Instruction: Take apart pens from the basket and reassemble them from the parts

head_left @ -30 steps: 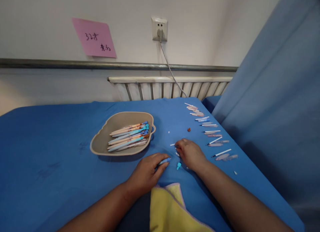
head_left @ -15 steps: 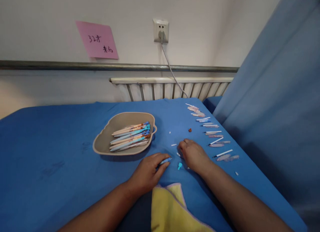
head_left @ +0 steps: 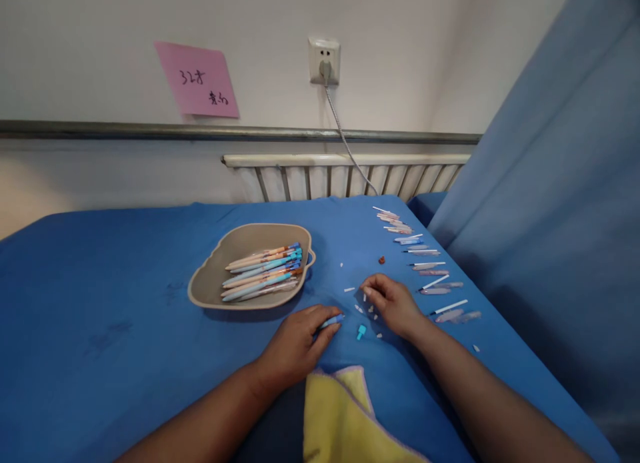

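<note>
Blue cloth (head_left: 115, 250), matte with dark patches, fills mid-frame. Our left hand (head_left: 299, 343) grips a smooth blue pen barrel (head_left: 331, 321) at lower centre. Our right hand (head_left: 394, 307) is curled as if pinching; we can't tell if it has anything. Risk: tiny white bits (head_left: 359, 309) and a blocky turquoise plastic clip (head_left: 361, 332) lie loose near it, so a careless brush from us could scatter them or bury them in the soft yellow towel (head_left: 335, 416).

Dim light; curtain (head_left: 555, 210) shadowed; fine details seem smeared.
</note>
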Tool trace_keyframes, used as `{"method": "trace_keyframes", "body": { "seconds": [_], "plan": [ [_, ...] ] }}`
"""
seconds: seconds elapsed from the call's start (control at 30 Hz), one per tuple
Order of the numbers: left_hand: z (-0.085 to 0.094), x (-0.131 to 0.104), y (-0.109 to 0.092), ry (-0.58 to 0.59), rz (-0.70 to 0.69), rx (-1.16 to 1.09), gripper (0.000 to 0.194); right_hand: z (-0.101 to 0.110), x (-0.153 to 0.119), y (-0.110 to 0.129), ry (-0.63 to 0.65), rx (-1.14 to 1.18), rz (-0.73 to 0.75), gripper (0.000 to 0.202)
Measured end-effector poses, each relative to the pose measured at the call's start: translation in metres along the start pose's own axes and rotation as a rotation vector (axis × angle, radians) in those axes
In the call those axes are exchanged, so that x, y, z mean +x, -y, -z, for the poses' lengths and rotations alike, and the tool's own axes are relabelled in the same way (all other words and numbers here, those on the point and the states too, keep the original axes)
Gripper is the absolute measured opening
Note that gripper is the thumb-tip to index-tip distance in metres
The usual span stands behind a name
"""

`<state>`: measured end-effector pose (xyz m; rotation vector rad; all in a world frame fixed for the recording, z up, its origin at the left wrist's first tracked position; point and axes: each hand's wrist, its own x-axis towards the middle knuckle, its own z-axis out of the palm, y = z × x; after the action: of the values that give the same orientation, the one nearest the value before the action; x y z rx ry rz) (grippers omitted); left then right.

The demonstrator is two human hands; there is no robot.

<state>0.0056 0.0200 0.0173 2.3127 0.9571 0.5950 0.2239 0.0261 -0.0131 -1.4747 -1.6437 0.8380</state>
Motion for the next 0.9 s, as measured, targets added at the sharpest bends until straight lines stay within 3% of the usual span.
{"method": "trace_keyframes", "body": {
  "seconds": [0.13,0.23,0.47,0.6,0.9],
  "plan": [
    [0.0,0.0,0.0,-0.003,0.0,-0.015,0.023,-0.003,-0.002,0.004,0.063,0.429,-0.065,0.024],
    [0.0,0.0,0.0,0.0,0.002,-0.011,0.023,-0.006,-0.006,0.012,0.13,0.532,-0.086,0.025],
    [-0.001,-0.001,0.001,-0.008,0.013,-0.005,0.026,-0.009,-0.018,0.025,0.182,0.556,-0.067,0.021],
    [-0.001,-0.001,0.0,-0.021,0.009,-0.027,0.025,-0.008,-0.02,0.027,0.222,0.414,-0.009,0.018],
    [-0.001,-0.001,-0.002,-0.006,0.013,-0.019,0.024,-0.009,-0.023,0.028,0.161,0.202,0.037,0.016]
  ]
}}
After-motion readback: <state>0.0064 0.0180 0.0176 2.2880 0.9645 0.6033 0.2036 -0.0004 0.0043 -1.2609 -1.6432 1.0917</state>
